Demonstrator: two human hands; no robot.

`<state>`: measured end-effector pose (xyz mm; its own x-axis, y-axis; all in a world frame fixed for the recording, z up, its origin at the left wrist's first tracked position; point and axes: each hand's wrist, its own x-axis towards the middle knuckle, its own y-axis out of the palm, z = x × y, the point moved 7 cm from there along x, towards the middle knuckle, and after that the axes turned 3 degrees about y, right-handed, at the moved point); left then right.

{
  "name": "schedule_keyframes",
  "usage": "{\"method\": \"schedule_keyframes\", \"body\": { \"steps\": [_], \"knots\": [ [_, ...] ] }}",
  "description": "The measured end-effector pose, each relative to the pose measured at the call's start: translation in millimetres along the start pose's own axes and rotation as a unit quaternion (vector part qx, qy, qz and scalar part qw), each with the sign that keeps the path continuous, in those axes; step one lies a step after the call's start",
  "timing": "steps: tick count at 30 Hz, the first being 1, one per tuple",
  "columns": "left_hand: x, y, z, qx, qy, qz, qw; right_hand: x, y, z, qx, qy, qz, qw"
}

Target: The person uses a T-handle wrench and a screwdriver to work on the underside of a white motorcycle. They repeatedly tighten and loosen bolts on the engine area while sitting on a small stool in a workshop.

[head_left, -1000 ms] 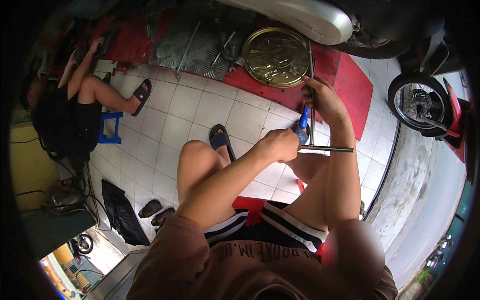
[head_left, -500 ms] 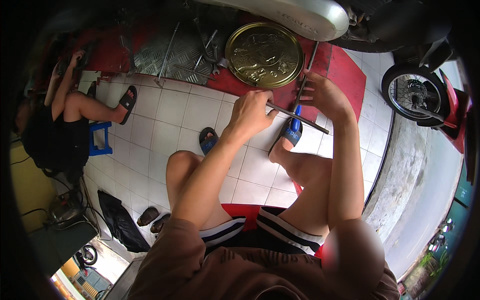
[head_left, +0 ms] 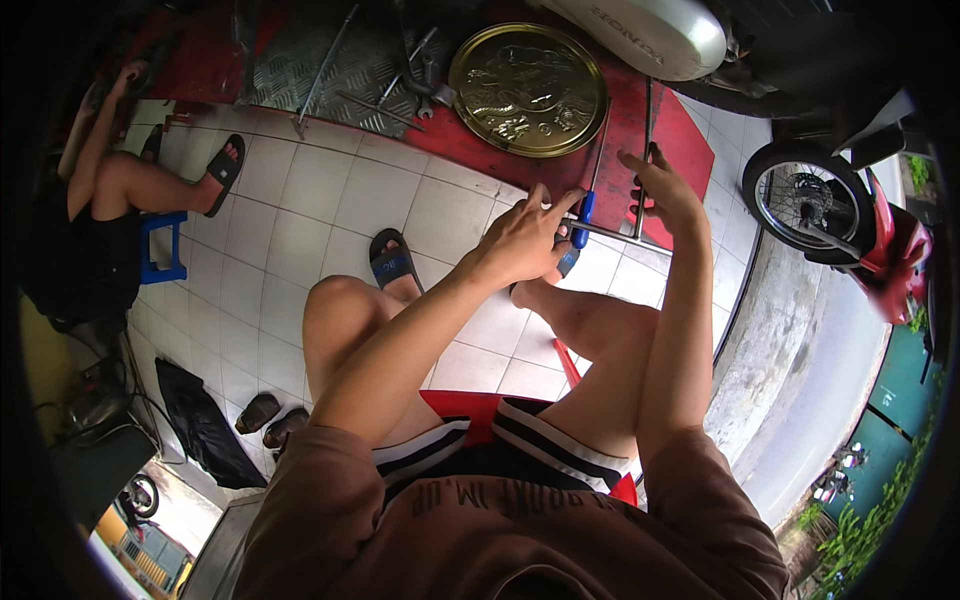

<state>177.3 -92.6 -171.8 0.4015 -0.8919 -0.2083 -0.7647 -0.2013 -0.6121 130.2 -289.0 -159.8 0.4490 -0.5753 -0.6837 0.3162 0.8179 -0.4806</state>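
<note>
Steel in hand, you work a T-handled tool (head_left: 648,115) whose long shaft passes your right grip (head_left: 668,195) and runs away from you toward a motorcycle's silver cover (head_left: 655,40). Half a second ago your left grip (head_left: 525,240) sat over the end of the crossbar (head_left: 610,234), and the shaft cut across the blue-handled screwdriver (head_left: 587,207); now the shaft stands to the right of that handle, the bar leads rightward from near your left fingertips, and those fingers are partly unfurled. Your right fingers curl loosely about the shaft, though how firmly is unclear, as is whether the left ones pinch the bar's end or merely brush it. By the look of it, the shift leaves your right grip as the main guide, with the left freed to change its hold on the bar. The screwdriver lies between your two grips. Ahead of your left grip, a gold embossed tray (head_left: 527,90) rests on the red platform (head_left: 685,145), a spanner (head_left: 426,110) just left of it; well to your left sits a co-worker (head_left: 75,250) in dark clothing.
</note>
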Motion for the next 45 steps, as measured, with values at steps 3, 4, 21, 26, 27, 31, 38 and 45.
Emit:
{"method": "schedule_keyframes", "body": {
  "steps": [3,4,21,26,27,31,38,45],
  "knots": [
    [-5,30,0,-0.047,-0.055,0.056,0.996,-3,-2,-4,-0.028,0.018,-0.008,0.999],
    [-8,42,0,-0.036,-0.062,0.051,0.996,-1,-3,-5,-0.036,0.028,-0.006,0.999],
    [28,55,1,-0.031,0.027,-0.099,0.994,5,-22,-15,0.118,-0.026,0.027,0.992],
    [32,-23,8,-0.169,-0.024,-0.195,0.966,16,-29,-19,0.108,-0.022,-0.011,0.994],
    [31,-35,13,-0.180,-0.038,-0.239,0.953,16,-26,-16,0.098,-0.016,-0.020,0.995],
    [27,-65,18,-0.275,-0.066,-0.265,0.922,28,-7,-16,0.048,-0.006,0.022,0.999],
    [27,-74,18,-0.287,-0.064,-0.285,0.912,41,52,-12,0.048,0.037,0.109,0.992],
    [25,-76,18,-0.281,-0.067,-0.272,0.918,36,71,-6,-0.062,0.022,0.099,0.993]
  ]
}}
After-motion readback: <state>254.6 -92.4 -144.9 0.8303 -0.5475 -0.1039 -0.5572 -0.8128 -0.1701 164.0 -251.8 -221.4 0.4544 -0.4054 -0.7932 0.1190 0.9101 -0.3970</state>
